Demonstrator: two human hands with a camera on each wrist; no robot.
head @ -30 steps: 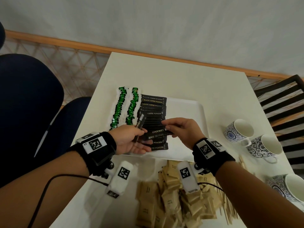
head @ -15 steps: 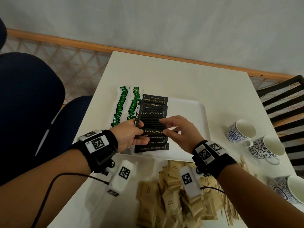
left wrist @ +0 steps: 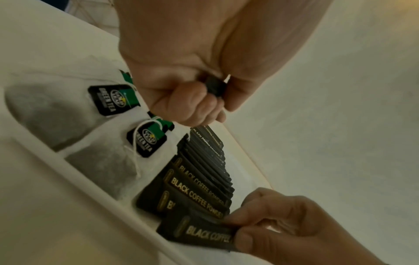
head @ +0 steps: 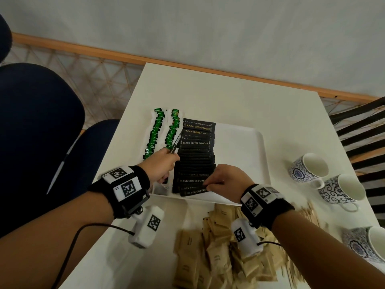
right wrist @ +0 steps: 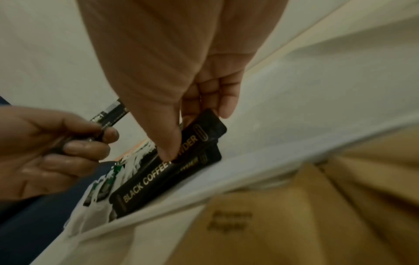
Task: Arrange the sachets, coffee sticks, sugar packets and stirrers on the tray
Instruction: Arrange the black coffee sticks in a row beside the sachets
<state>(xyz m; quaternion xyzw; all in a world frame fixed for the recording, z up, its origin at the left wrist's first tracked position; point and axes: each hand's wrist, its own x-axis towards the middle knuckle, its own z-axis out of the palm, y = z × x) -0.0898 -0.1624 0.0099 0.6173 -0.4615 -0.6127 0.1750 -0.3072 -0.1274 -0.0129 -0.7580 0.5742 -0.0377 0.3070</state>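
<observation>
On the white tray [head: 245, 147] a row of black coffee sticks [head: 196, 155] runs front to back, with two rows of green tea sachets [head: 162, 132] to its left. My left hand [head: 161, 165] grips a spare black coffee stick [head: 176, 143] above the sachets; its end shows in the fist [left wrist: 214, 86]. At the near end of the row my right hand [head: 223, 180] pinches the nearest coffee stick [right wrist: 172, 168], thumb on top. Brown sugar packets [head: 218, 251] lie heaped in front of the tray, with wooden stirrers [head: 308, 213] to their right.
Three patterned mugs [head: 308, 170] stand at the table's right edge. A dark blue chair [head: 37, 130] is at the left and a slatted chair [head: 362, 126] at the right. The right half of the tray is bare.
My right hand has slid toward me from the middle of the row to its near end. The left hand with its spare stick has shifted slightly left and away.
</observation>
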